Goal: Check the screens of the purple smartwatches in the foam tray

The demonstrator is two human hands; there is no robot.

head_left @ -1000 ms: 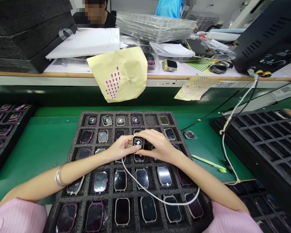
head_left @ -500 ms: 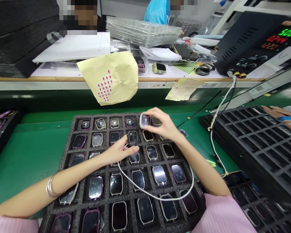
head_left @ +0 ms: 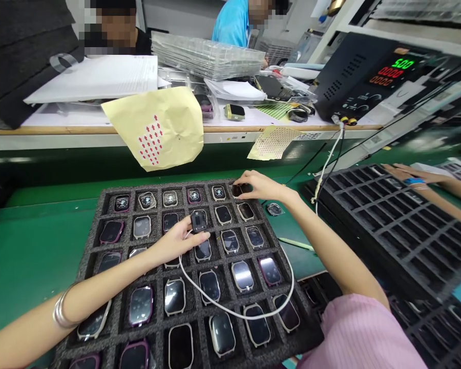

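1. The dark watch [head_left: 241, 190] sits in the compartment at the upper right corner of the foam tray [head_left: 310, 335], slightly above the centre of the frame.
2. The right hand [head_left: 259, 186] reaches onto this watch, its thumb and fingers set narrowly about it; I cannot tell whether they grip it firmly.
3. The left hand [head_left: 176, 237], near mid-frame, holds a dark block [head_left: 198, 221] above the tray. From it a white cable [head_left: 230, 308] loops across other watches [head_left: 222, 333].
4. In my judgement, the step in hand is taking hold of the corner watch. The next move would call for a straight lift, so the foam does not catch it.
5. The cable loop probably limits low movement in the lower centre.
6. Open room is widest on the green bench [head_left: 38, 215] at left of the frame. Above, a yellow paper [head_left: 176, 115] hangs from the shelf [head_left: 218, 138]. At right, a green pen [head_left: 296, 244] and a tray stack [head_left: 372, 218] make it narrower.
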